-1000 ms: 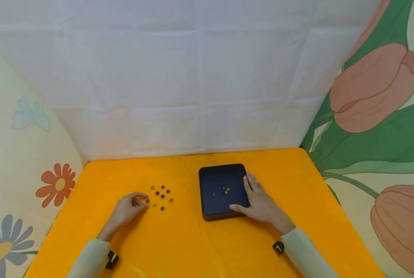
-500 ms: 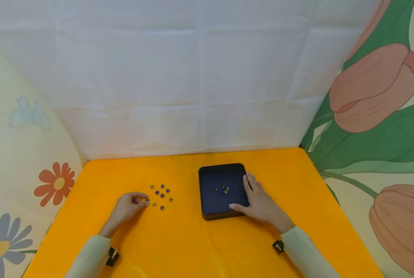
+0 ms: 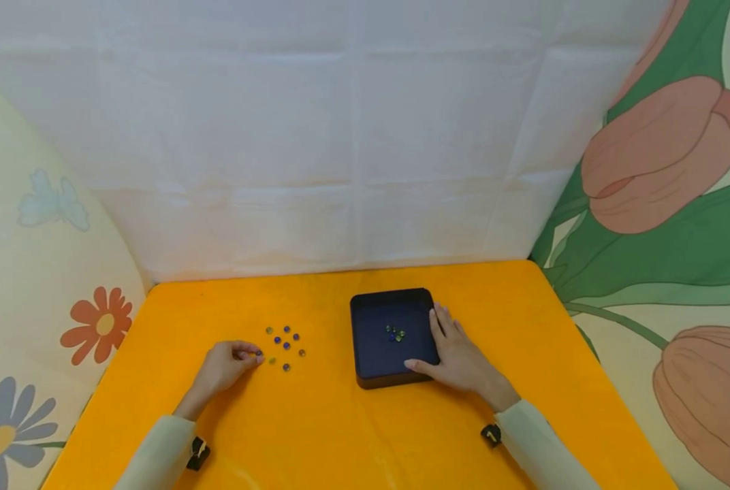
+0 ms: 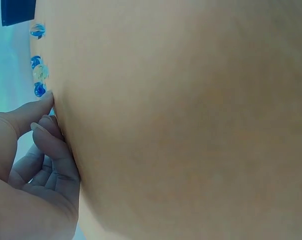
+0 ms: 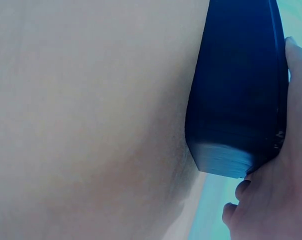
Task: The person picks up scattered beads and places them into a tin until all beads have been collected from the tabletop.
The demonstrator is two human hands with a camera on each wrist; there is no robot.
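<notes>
At the left of the table, my left hand (image 3: 224,368) pinches a dark blue glass marble (image 3: 259,353) between thumb and forefinger, down at the tabletop. The left wrist view shows the thumb and forefinger (image 4: 46,136) nearly meeting, the marble mostly hidden between them. Several loose blue, yellow-green and amber marbles (image 3: 287,346) lie just right of that hand. A black square tray (image 3: 383,363) stands right of centre with several green and blue marbles (image 3: 395,333) grouped inside. My right hand (image 3: 463,364) rests against its right wall, fingers straight, thumb laid over the front rim.
An orange cloth covers the table (image 3: 340,435). A white sheet (image 3: 279,136) hangs along the back edge, with flower-printed cloths at both sides. Both wrists wear small black devices.
My left thumb and forefinger have drawn together on the blue marble. Inside the tray, a green marble has rolled right and back to the group. The right hand stays in place.
</notes>
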